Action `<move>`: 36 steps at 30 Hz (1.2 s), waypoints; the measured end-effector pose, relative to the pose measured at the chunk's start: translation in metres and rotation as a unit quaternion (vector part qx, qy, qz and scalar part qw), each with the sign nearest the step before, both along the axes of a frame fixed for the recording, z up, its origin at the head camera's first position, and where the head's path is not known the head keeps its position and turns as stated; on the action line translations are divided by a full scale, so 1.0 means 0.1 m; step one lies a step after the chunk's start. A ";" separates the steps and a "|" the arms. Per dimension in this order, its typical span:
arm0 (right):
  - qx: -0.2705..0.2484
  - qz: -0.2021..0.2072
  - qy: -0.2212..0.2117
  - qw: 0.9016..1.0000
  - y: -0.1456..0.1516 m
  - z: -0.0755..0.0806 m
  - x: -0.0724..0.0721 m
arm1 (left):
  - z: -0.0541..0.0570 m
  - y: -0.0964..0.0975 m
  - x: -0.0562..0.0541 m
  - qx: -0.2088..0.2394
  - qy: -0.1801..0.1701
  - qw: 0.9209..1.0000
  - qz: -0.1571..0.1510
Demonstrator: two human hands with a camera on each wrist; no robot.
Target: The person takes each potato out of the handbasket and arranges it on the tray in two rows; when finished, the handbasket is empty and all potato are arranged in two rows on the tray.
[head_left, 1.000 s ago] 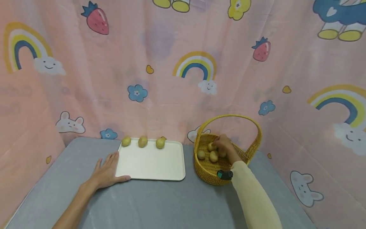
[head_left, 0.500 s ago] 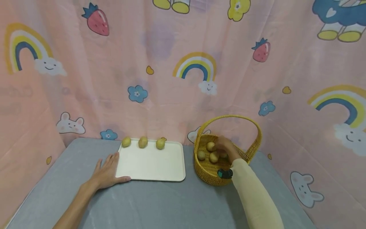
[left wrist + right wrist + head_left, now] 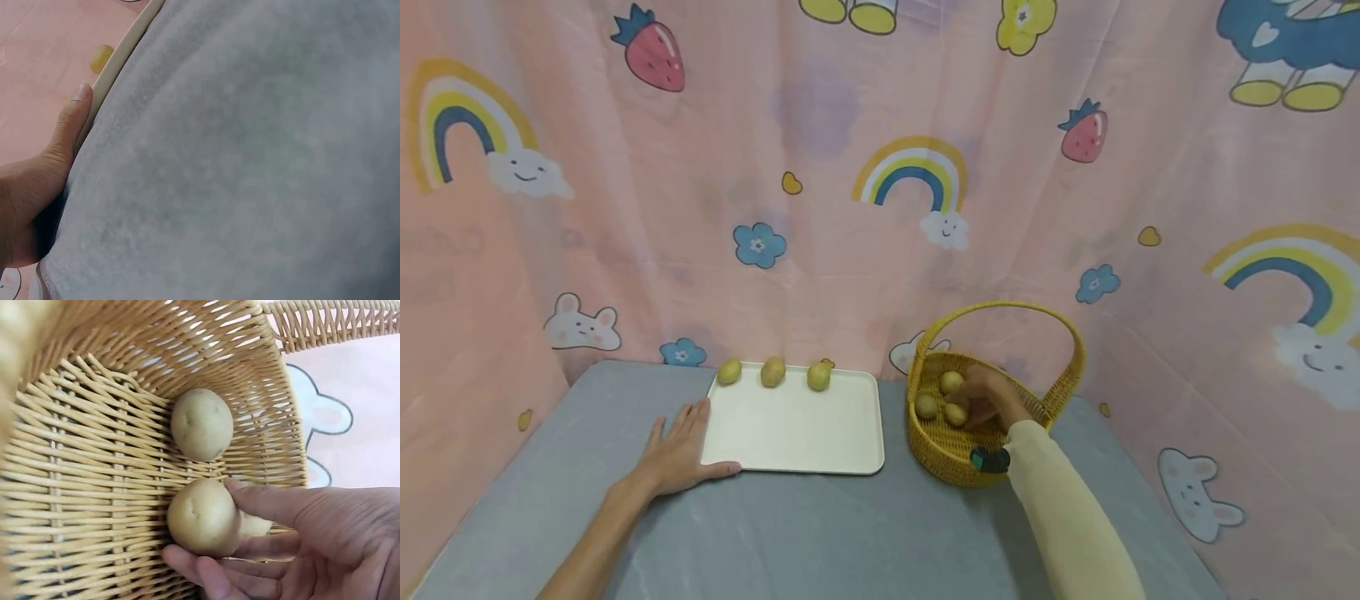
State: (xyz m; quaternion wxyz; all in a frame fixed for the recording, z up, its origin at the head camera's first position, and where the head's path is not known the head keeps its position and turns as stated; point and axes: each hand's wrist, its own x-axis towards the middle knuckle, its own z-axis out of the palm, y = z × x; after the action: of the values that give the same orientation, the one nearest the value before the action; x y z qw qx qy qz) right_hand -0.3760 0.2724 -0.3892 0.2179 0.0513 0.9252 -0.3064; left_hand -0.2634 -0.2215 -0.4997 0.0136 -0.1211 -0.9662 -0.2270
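My right hand [image 3: 988, 393] reaches into a yellow wicker basket [image 3: 947, 463]. In the right wrist view its thumb and fingers close around a round, pale potato [image 3: 201, 517]. Another potato [image 3: 202, 425] lies beside that one on the woven bottom, and part of a further pale one shows between thumb and fingers. From the head, potatoes [image 3: 927, 407] are visible left of the hand, which covers part of the basket's inside. My left hand [image 3: 677, 454] rests with fingers spread at the left edge of a white tray [image 3: 793, 429], thumb along its front corner.
Three potatoes [image 3: 772, 372] sit in a row along the tray's back edge. The basket's tall handle [image 3: 1000, 304] arches over its opening. Grey cloth [image 3: 820, 533] covers the table, and a pink printed curtain [image 3: 850, 292] stands right behind it.
My right hand has shifted from the back potato toward the nearer ones in the basket, and the front potato has moved slightly. The left hand and tray stay put.
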 end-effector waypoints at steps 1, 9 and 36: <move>-0.007 -0.003 0.007 1.000 0.00 -0.02 0.00 | 0.00 0.00 0.00 -0.002 0.001 1.000 0.001; 0.015 -0.008 0.048 0.999 -0.01 -0.03 0.03 | 0.00 0.01 0.02 0.012 -0.016 1.000 0.003; -0.207 0.153 0.090 0.962 -0.88 0.36 0.90 | -0.01 -0.02 0.00 -0.004 0.010 1.000 -0.001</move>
State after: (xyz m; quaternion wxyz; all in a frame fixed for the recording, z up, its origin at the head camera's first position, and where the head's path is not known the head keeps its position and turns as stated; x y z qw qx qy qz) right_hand -0.2856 0.1844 -0.3533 0.1833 -0.1647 0.8545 -0.4572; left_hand -0.2630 -0.2231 -0.5009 0.0225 -0.1245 -0.9667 -0.2225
